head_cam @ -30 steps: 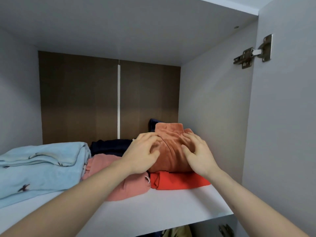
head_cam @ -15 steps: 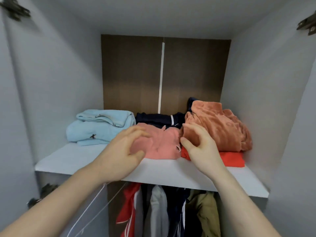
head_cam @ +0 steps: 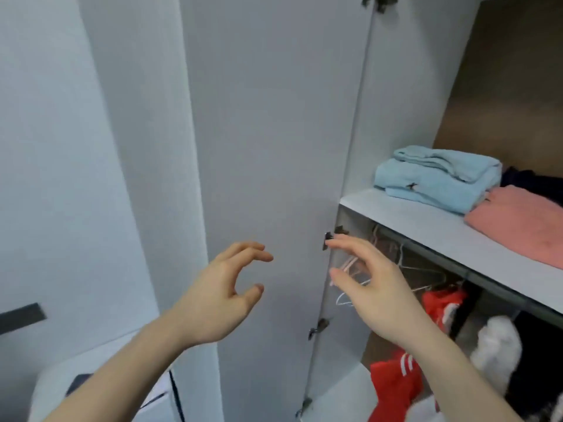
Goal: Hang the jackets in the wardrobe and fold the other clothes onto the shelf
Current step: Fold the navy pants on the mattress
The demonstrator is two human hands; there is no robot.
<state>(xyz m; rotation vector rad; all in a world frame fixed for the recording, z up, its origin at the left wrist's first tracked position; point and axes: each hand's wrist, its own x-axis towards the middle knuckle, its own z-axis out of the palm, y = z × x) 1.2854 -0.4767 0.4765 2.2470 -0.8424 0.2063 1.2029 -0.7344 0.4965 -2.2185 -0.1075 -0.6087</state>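
My left hand and my right hand hover empty in front of the open wardrobe door, fingers loosely spread and holding nothing. On the white shelf at the right lie a folded light blue garment and a folded pink garment, with a dark garment behind them. Under the shelf a rail carries empty wire hangers, a red jacket with white stripes and a white garment.
The door's hinges sit just past my right fingertips. A grey wall fills the left side. A white object with a dark strap sits low behind my left forearm.
My hands have let go of the orange garment and drawn back from the shelf. My view has swung left and down toward the open door.
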